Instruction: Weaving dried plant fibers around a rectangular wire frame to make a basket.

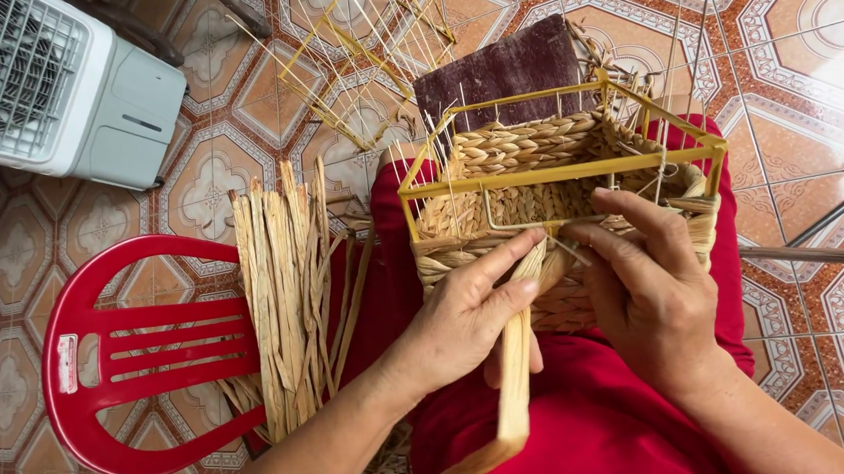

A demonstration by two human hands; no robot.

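1. My view looks down on a patterned tile floor, orange with pale borders.
2. On it, upper left: a white fan unit.
3. Left: a red plastic chair, with a bundle of dried straw strips lying across its seat edge.
4. Top centre: an empty yellow wire frame beside a dark maroon mat.

1. Our right hand hid part of the basket wall, and its fingertips hid where the strand entered the weave.
2. The fan ran off the top-left edge.
3. The spare frame was cut by the top edge.
4. The reed bundle covered part of the chair.
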